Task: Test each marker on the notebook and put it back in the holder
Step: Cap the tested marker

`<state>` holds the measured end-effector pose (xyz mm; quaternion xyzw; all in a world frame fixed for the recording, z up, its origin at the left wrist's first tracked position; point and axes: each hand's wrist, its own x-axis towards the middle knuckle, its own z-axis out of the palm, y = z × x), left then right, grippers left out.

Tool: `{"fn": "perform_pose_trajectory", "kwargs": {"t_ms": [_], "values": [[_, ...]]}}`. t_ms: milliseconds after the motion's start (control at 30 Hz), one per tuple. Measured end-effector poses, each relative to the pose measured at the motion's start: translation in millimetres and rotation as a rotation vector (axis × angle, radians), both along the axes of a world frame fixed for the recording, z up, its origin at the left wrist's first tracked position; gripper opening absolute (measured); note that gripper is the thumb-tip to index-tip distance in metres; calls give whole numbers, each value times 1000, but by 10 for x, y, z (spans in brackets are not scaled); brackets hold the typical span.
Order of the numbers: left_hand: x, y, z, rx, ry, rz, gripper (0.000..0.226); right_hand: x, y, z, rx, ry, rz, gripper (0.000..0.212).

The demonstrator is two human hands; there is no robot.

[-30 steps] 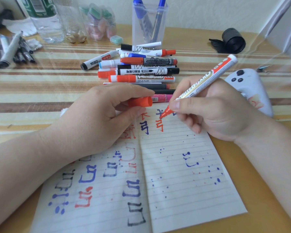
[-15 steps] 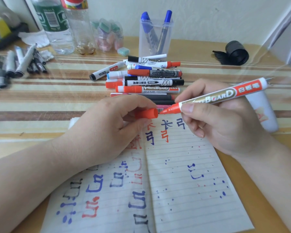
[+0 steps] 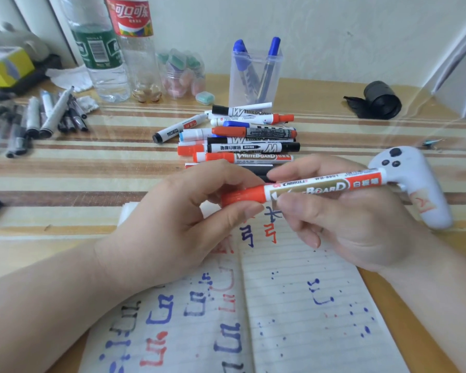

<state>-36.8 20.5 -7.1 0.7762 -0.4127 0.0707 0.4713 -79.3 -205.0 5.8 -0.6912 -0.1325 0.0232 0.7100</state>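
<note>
An open lined notebook [image 3: 301, 313] lies in front of me, covered with red, blue and black test marks. Above its top edge my right hand [image 3: 342, 222] grips the white barrel of a red whiteboard marker [image 3: 320, 187], held level. My left hand [image 3: 178, 224] pinches the marker's red cap [image 3: 240, 197], which now sits on the tip. Behind the hands lies a pile of whiteboard markers [image 3: 242, 135]. Further back stands a clear plastic holder [image 3: 254, 76] with two blue markers in it.
A white game controller [image 3: 420, 187] lies right of my right hand. Plastic bottles [image 3: 105, 49] and a jar of erasers [image 3: 180, 74] stand at the back left. Grey and black pens [image 3: 38, 117] lie at the left, and a black roll [image 3: 379, 99] at the back right.
The right hand lifted the red marker off the page and turned it level. The cap in my left hand met the tip and now covers it.
</note>
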Motion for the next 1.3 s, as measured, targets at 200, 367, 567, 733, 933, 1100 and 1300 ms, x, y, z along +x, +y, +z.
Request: {"fn": "perform_pose_trajectory", "kwargs": {"t_ms": [200,367,567,733,933,1100,1300], "values": [[-4,30,1,-209,226,-73,15,25,-74,44,121,-49,-157,42],[-51,-41,75,-424,550,-25,29,-94,130,-3,-116,-229,-61,16],[-80,-102,165,-435,667,51,35,-128,259,-9,-118,-255,-85,20],[-65,-96,141,-425,657,44,35,-123,251,3,-125,-237,-111,19],[-97,-47,83,-360,352,-89,16,-62,144,75,68,-103,-144,34],[-22,-51,0,-422,281,29,18,-60,253,177,372,17,-126,18],[-33,34,48,-385,382,58,28,-225,214,389,-36,-33,-332,5]]}}
